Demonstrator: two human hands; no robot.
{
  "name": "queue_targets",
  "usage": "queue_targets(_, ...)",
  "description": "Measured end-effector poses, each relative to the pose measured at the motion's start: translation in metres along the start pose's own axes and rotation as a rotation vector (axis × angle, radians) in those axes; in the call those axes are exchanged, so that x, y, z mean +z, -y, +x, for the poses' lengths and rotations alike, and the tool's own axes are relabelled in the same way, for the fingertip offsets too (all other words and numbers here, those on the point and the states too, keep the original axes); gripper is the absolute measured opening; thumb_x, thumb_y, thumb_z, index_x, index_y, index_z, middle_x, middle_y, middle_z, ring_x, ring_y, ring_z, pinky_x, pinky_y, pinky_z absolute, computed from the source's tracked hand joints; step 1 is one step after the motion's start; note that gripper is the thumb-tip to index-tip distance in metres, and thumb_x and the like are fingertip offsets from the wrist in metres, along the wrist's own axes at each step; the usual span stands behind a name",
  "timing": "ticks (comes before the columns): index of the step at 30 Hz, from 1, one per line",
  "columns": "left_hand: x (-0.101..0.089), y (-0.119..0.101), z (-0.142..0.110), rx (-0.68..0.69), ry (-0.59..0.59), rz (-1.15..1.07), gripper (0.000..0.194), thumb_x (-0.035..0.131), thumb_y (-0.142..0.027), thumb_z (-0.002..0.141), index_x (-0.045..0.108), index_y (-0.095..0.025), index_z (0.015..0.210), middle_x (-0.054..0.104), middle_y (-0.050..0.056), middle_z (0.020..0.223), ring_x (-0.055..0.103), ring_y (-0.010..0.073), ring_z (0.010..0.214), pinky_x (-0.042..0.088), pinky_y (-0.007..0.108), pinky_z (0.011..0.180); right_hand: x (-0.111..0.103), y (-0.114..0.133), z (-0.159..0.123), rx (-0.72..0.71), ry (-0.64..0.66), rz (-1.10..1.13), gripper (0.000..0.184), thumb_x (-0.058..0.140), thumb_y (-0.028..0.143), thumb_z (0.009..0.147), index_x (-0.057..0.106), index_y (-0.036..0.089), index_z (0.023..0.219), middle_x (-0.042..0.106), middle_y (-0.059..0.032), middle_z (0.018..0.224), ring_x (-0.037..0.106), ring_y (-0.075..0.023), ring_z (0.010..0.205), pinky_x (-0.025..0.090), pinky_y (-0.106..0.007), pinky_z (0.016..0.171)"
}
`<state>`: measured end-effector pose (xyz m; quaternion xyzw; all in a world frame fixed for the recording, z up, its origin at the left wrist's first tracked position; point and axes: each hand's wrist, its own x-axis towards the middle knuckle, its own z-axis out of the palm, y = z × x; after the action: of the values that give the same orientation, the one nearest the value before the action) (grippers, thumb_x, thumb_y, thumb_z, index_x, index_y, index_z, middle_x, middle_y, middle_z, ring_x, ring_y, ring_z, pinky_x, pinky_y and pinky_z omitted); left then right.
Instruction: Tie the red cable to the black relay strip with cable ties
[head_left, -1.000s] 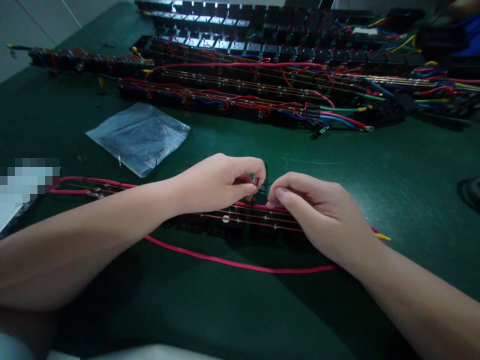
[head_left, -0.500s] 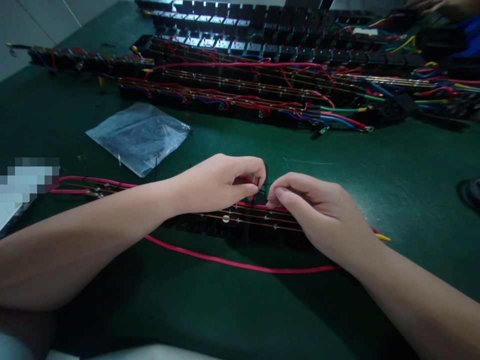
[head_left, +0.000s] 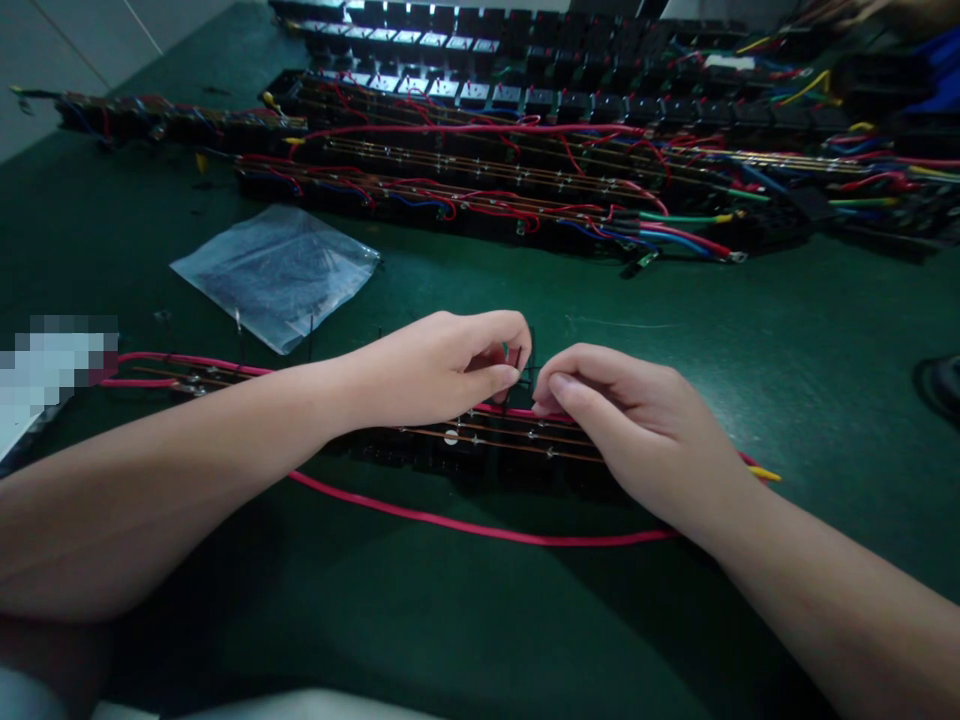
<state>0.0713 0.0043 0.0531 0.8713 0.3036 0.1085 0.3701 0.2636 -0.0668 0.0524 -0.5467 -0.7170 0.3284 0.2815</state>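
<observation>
My left hand (head_left: 457, 365) is closed in a pinch over a black strip of sockets with bare copper rods (head_left: 517, 445). Between its thumb and forefinger is a thin black cable tie (head_left: 532, 345), which stands upright beside a thick red cable (head_left: 491, 407) running along the strip. My right hand (head_left: 630, 415) is just to the right, thumb pressed to curled fingers by the same cable; what it pinches, if anything, is hidden. Further left, more thin black ties (head_left: 311, 338) stick up from the cable. A loop of red cable (head_left: 480, 525) lies on the near side.
A clear plastic bag (head_left: 281, 265) with dark contents lies beyond my left forearm. Several wired black strips (head_left: 420, 190) stretch across the back of the green table (head_left: 465, 620). At top right another person's hand (head_left: 911, 18) is partly visible. A black object (head_left: 941, 385) sits at the right edge.
Almost nothing differs. The fingers of my left hand have shifted very slightly around the cable tie; my right hand keeps its place.
</observation>
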Motion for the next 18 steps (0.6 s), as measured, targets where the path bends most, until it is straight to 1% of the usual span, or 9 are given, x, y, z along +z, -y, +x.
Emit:
queue_targets(3,0.0003,0.0015,0.0002,0.005,0.017,-0.02,0.007,0.051,-0.022,0.088,0.057,-0.02,0.092,0.061,-0.003,0.081,0.055,0.0116,0.072,0.041,0.024,0.067,-0.0004,0.001,0.0001,-0.003,-0.001,-0.003,0.021,0.046,0.015,0.088,0.06,0.022,0.073,0.061,0.0008,0.068,0.057,-0.0147,0.063,0.04,-0.027,0.058)
queue_targets(9,0.001,0.0022,0.0,0.017,0.036,-0.029,0.007,0.053,-0.021,0.087,0.06,-0.02,0.088,0.062,-0.004,0.077,0.054,0.0108,0.07,0.041,0.024,0.065,-0.0001,0.0019,0.0006,-0.016,0.001,-0.023,0.021,0.046,0.016,0.088,0.059,0.023,0.074,0.061,0.0005,0.069,0.057,-0.0154,0.063,0.04,-0.028,0.058)
queue_targets(13,0.0005,0.0018,-0.0001,0.024,0.052,-0.05,0.009,0.055,-0.022,0.086,0.06,-0.02,0.092,0.063,-0.003,0.082,0.056,0.0115,0.072,0.042,0.024,0.067,0.0004,0.0003,0.0004,-0.032,0.007,-0.025,0.021,0.046,0.016,0.089,0.059,0.023,0.074,0.061,0.0005,0.069,0.057,-0.015,0.065,0.04,-0.027,0.058)
queue_targets(18,-0.0007,0.0012,0.0002,0.04,0.067,-0.068,0.011,0.054,-0.017,0.082,0.058,-0.019,0.092,0.062,-0.003,0.083,0.056,0.0114,0.073,0.043,0.023,0.067,0.0012,-0.0019,0.0007,-0.058,0.021,-0.014,0.02,0.047,0.017,0.09,0.06,0.02,0.076,0.061,0.0006,0.072,0.056,-0.0141,0.067,0.04,-0.026,0.061)
